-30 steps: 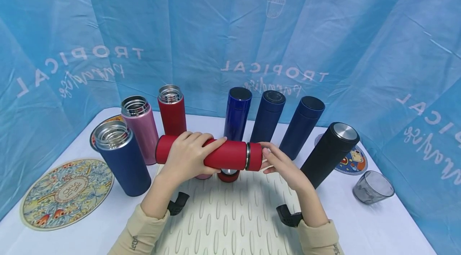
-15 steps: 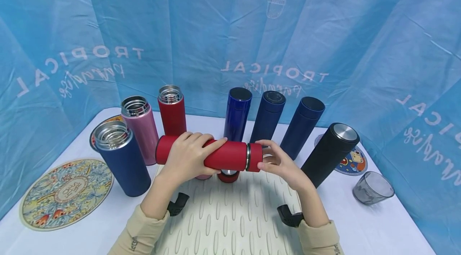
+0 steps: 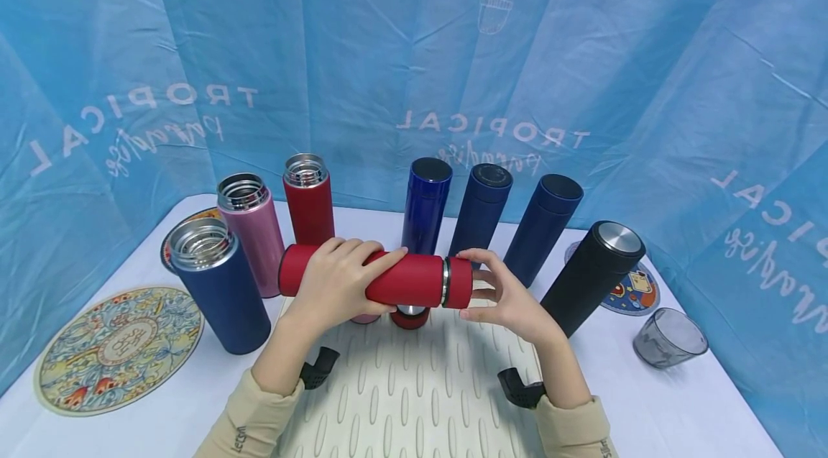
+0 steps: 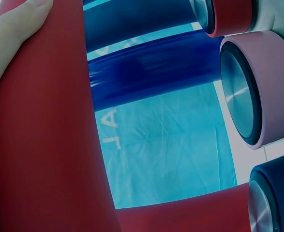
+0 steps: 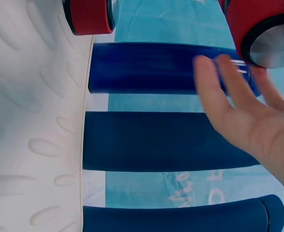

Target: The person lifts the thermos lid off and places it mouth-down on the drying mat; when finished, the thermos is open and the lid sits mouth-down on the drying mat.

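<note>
My left hand (image 3: 343, 278) grips a red thermos bottle (image 3: 414, 280) and holds it sideways above the mat, its red cap (image 3: 460, 283) pointing right. A steel ring divides cap from body. My right hand (image 3: 511, 300) is at the cap end, index finger above and thumb below it, fingers spread. In the right wrist view, the fingers (image 5: 233, 87) are fairly straight beside the cap's steel end (image 5: 277, 46); whether any fingertip touches cannot be told. The left wrist view shows the left thumb (image 4: 23, 21) lying along the red body.
Uncapped navy (image 3: 223, 292), pink (image 3: 254, 242) and red (image 3: 308, 203) bottles stand left. Behind are capped blue ones (image 3: 423, 210); a black bottle (image 3: 591, 278) and glass (image 3: 670, 337) stand right. Red (image 3: 410, 319), pink (image 4: 279, 92) and navy (image 4: 282, 183) lids sit at the mat's (image 3: 401, 386) far edge.
The right fingers have shifted round the cap: the thumb has moved down below it and the fingers have spread wider. The left hand and bottle stay in place.
</note>
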`<state>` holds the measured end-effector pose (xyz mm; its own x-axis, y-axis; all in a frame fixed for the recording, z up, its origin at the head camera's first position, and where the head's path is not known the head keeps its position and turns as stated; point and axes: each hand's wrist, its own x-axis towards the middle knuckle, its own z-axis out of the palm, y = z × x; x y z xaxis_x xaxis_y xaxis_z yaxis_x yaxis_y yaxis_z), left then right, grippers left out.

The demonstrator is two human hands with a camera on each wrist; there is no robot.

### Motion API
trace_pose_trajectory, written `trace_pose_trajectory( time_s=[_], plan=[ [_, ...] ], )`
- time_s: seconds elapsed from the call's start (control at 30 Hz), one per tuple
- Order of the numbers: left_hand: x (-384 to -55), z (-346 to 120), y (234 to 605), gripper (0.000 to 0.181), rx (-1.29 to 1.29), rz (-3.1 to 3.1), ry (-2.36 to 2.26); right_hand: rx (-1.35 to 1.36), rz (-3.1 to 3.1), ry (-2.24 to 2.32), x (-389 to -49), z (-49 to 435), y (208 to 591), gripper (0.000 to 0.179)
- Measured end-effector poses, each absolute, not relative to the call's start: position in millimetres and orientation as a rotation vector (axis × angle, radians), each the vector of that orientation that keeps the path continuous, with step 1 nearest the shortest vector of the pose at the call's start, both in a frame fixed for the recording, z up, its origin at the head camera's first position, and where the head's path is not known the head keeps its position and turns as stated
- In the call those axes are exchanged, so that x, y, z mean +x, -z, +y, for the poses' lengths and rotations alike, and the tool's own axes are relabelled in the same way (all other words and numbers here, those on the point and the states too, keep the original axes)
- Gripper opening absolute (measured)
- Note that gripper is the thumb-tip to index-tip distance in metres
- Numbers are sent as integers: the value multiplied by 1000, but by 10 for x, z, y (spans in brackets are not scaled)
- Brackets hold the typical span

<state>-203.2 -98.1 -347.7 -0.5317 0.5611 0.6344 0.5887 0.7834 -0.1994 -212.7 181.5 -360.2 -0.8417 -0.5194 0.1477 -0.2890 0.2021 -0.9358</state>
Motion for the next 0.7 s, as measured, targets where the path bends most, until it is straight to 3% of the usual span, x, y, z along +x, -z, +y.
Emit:
trace_pose_trajectory(
  time_s=[0.4,0.57,0.7],
  plan=[
    [-2031,-945,3500,77,-886,-2238,40,-426,2228,1625,-2110,1747,3600,57],
    [-2034,-946,3506,78,-879,-2239,32,-422,2243,1638,-2116,1742,3589,49],
    [-2036,-959,3501,79,-870,-2246,44,-483,2226,1661,-2114,1771,3576,54]
  ],
)
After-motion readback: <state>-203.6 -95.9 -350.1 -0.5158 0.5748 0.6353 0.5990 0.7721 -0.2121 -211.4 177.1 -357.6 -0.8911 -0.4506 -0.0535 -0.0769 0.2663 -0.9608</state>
